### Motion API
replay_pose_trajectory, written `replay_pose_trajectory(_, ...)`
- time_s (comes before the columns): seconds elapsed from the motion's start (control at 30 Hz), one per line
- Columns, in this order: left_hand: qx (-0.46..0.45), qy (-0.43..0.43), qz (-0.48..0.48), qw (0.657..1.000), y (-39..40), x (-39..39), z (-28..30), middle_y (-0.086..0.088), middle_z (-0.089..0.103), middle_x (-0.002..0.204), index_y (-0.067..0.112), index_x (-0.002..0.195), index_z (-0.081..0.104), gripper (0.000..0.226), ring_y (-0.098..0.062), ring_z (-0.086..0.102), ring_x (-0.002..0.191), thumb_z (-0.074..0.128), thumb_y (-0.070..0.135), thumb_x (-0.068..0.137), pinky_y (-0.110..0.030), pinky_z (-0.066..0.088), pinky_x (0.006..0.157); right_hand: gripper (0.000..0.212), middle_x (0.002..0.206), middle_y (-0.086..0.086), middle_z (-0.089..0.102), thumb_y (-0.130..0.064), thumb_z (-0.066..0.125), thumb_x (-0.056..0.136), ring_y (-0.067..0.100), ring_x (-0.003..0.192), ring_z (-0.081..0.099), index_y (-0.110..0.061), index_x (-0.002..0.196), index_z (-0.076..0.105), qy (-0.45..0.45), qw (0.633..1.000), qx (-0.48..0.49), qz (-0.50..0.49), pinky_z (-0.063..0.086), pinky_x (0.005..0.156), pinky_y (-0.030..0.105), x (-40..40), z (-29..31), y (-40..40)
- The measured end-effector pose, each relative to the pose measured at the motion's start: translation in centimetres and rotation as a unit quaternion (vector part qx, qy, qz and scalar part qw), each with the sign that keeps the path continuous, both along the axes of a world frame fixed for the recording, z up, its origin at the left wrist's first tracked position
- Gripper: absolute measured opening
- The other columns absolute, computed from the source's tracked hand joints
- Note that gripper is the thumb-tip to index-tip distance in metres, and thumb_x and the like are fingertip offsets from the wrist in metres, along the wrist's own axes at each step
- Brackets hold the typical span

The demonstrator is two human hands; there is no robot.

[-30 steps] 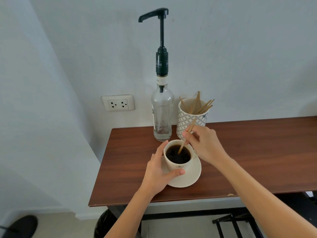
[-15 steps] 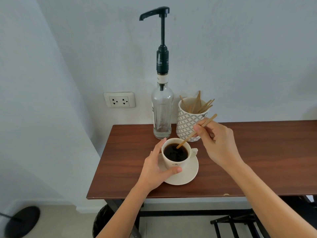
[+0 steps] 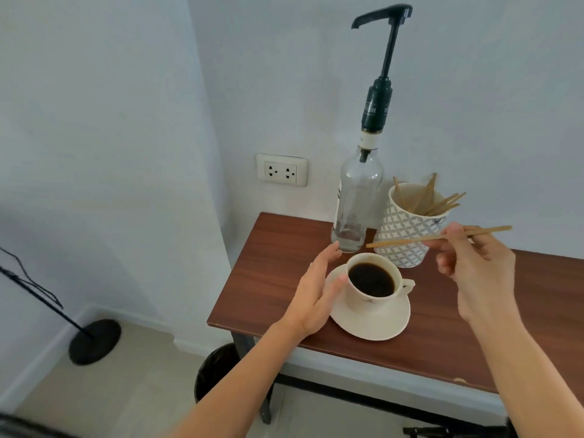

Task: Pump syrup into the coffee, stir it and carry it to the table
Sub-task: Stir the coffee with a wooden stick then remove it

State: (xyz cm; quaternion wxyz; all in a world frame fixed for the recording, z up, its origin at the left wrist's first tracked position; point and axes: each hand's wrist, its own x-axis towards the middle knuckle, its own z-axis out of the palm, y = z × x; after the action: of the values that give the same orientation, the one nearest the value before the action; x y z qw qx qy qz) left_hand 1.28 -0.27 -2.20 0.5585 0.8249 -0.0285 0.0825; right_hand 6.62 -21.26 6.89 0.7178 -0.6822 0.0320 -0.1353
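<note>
A cream cup (image 3: 358, 295) full of black coffee stands on a cream saucer (image 3: 379, 324) near the left end of the brown table (image 3: 275, 279). My left hand (image 3: 316, 292) rests open against the cup's left side, fingers spread, thumb touching the cup wall. My right hand (image 3: 477, 273) is shut on a wooden stir stick (image 3: 401, 241), held almost level above and behind the cup, clear of the coffee. Behind the cup stands a clear glass syrup bottle (image 3: 357, 200) with a tall black pump (image 3: 384, 17), its spout pointing left.
A patterned white holder (image 3: 407, 238) with several wooden sticks stands right of the bottle. A wall socket (image 3: 281, 169) sits left of the bottle. On the floor are a black stand base (image 3: 94, 341) at left and a dark bin (image 3: 216, 371) under the table's edge.
My right hand lifted the stick out of the coffee and swung it level above the cup. My left hand loosened from gripping the cup. My view swung left.
</note>
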Motion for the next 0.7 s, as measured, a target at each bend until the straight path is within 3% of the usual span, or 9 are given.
replay_pose_trajectory(0.07,0.009,-0.028,0.04,0.999,2.8,-0.3,0.7,0.014,0.044,0.157,0.038,0.155,0.029,0.05,0.021,0.035,0.136,0.04,0.041,0.106,-0.017,0.026,0.118,0.022,0.07,0.005,0.075,-0.027,0.058,0.099,0.012,0.045,0.047,-0.016,0.081,0.065,0.003,1.0,0.03,-0.001,0.042,0.052,0.027,-0.4,0.8,1.5)
replay_pose_trajectory(0.13,0.014,-0.054,0.082,0.995,7.0,-0.9,1.3,0.014,0.046,0.155,0.029,0.156,0.034,0.052,0.02,0.036,0.136,0.04,0.038,0.106,-0.005,0.026,0.113,0.023,0.08,0.011,0.074,-0.029,0.057,0.099,0.013,0.048,0.047,-0.017,0.081,0.066,-0.003,0.999,0.037,0.006,0.044,0.056,0.029,-1.1,1.5,3.8)
replay_pose_trajectory(0.27,0.048,-0.08,0.15,0.984,18.6,-2.2,0.5,0.012,0.047,0.15,0.018,0.153,0.04,0.048,0.025,0.035,0.133,0.04,0.03,0.106,0.002,0.024,0.109,0.024,0.078,0.009,0.074,-0.03,0.056,0.1,0.013,0.05,0.053,-0.011,0.089,0.066,-0.018,0.999,0.039,0.02,0.048,0.055,0.026,-2.7,1.2,11.6)
replay_pose_trajectory(0.33,0.075,-0.06,0.172,0.98,24.8,-3.0,-1.3,0.007,0.047,0.15,0.017,0.153,0.04,0.045,0.016,0.04,0.133,0.041,0.026,0.109,-0.005,0.027,0.112,0.023,0.076,0.008,0.075,-0.029,0.056,0.1,0.012,0.051,0.058,-0.012,0.088,0.065,-0.022,0.999,0.014,0.023,0.052,0.054,0.024,-3.9,0.2,16.8)
replay_pose_trajectory(0.47,0.143,0.041,0.185,0.971,35.5,-3.2,-7.0,-0.007,0.043,0.154,0.014,0.154,0.038,0.05,-0.029,0.048,0.138,0.041,0.034,0.108,-0.044,0.036,0.119,0.019,0.074,0.002,0.076,-0.024,0.055,0.099,0.016,0.057,0.069,-0.018,0.084,0.065,-0.027,0.997,-0.063,0.044,0.06,0.057,0.024,-7.0,-2.8,27.8)
replay_pose_trajectory(0.53,0.183,0.076,0.178,0.964,39.3,-2.6,-9.5,-0.015,0.039,0.158,0.01,0.153,0.04,0.058,-0.035,0.04,0.146,0.041,0.043,0.106,-0.052,0.034,0.12,0.018,0.075,-0.003,0.076,-0.027,0.054,0.098,0.011,0.062,0.073,-0.019,0.087,0.066,-0.032,0.988,-0.134,0.066,0.061,0.063,0.024,-8.6,-4.4,32.8)
replay_pose_trajectory(0.7,0.29,0.069,0.129,0.946,44.0,0.3,-13.6,-0.024,0.011,0.169,0.012,0.157,0.036,0.052,-0.043,0.026,0.153,0.045,0.028,0.108,-0.057,0.03,0.119,0.021,0.075,-0.008,0.073,-0.04,0.05,0.094,0.005,0.076,0.074,-0.025,0.091,0.065,0.028,0.965,-0.227,0.128,0.061,0.072,0.027,-10.7,-11.5,41.2)
